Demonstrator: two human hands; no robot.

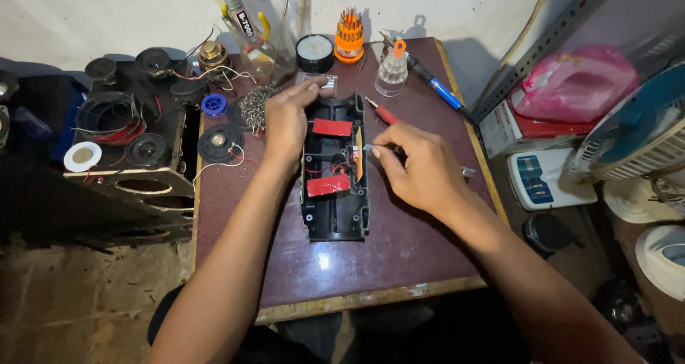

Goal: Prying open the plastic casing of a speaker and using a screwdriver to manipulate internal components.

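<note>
So the open black plastic casing (pixel 333 171) sits pretty much dead centre on the dark maroon worktable (pixel 399 250), long side running 12 to 6 o'clock. Inside it there are two red tape-like patches (pixel 332 127), one near the top and one lower down, with thin red wires between them and a small orange bit along its 3 o'clock wall.

The left hand (pixel 287 118) is wrapped over the casing's 11 o'clock corner, fingers curled on the top edge, holding it down. The right hand (pixel 414 164) is at the casing's 3 o'clock side, thumb and fingers pinched shut on a thin metal tool (pixel 367 148), its tip right at the casing wall by that orange part. Can't tell exactly what the tool is, too small.

Going outward: a red-handled screwdriver (pixel 387 113) lies just past the casing at 1 o'clock, and a blue-handled soldering iron (pixel 437 87) further out the same way. At 12 o'clock there's an orange round screwdriver-bit holder (pixel 349 36) and a round black tin (pixel 315 52). At 10 o'clock, a small black round speaker (pixel 219 142) with white wires, a blue solder spool (pixel 213 105) and a pile of metal chain (pixel 254 105). Off the table at 9 o'clock stands a black wooden speaker box (pixel 135 143); at 3 o'clock, a pink plastic bag (pixel 574 82) and a white fan (pixel 635 135).
</note>
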